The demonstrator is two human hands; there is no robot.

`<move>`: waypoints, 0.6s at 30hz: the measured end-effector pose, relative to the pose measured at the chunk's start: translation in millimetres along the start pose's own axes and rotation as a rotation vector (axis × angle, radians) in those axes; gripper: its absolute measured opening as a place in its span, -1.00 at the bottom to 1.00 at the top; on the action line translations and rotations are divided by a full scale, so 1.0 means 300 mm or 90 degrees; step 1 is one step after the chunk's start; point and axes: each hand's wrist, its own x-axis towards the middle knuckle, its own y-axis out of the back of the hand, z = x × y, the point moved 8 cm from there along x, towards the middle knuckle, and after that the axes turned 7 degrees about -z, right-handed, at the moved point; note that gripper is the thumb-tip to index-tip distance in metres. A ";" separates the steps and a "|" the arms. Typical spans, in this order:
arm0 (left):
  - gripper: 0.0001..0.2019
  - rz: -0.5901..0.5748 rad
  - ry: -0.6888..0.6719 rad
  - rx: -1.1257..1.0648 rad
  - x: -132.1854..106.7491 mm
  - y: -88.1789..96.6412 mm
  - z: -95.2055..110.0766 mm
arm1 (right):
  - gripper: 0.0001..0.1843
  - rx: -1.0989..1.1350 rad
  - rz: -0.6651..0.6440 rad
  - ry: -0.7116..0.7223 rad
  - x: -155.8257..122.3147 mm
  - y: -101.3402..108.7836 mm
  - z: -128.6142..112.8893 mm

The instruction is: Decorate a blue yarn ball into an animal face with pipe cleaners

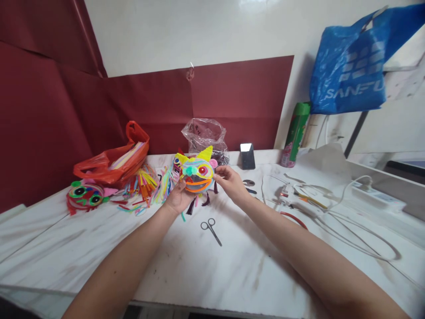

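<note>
I hold a colourful craft head [198,174] above the white table [232,270]; it has yellow ears, round eyes, an orange mouth and dark tassels hanging below. My left hand [179,197] is closed under its lower left side. My right hand [230,182] grips its right side, fingers by the pink ear. Small scissors [210,229] lie on the table just below my hands. A second craft face [85,195] in red and green lies at the left.
A red bag of coloured strips [114,161], loose strips [149,184], a clear plastic bag [206,137] and a phone [247,155] stand behind. A glue gun [294,194], cables, a power strip [378,195], a green can [295,133] and a blue bag [355,66] are at right.
</note>
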 end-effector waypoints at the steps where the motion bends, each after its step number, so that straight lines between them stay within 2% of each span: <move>1: -0.45 0.000 0.001 0.002 0.000 0.000 -0.001 | -0.65 0.003 -0.002 -0.003 0.000 -0.001 0.002; 7: -0.49 -0.006 -0.023 0.002 0.002 0.001 0.001 | -0.68 0.026 -0.013 -0.008 -0.003 -0.008 0.011; 13: -0.39 -0.010 -0.008 -0.002 0.007 0.003 -0.014 | -0.70 0.054 -0.011 -0.057 -0.002 -0.003 0.039; 15: -0.37 -0.009 -0.008 0.010 0.008 0.009 -0.019 | -0.62 0.065 -0.066 -0.041 0.002 -0.017 0.030; 18: -0.33 -0.001 -0.018 0.031 0.007 0.018 -0.027 | -0.34 0.079 -0.206 0.011 -0.002 -0.063 0.002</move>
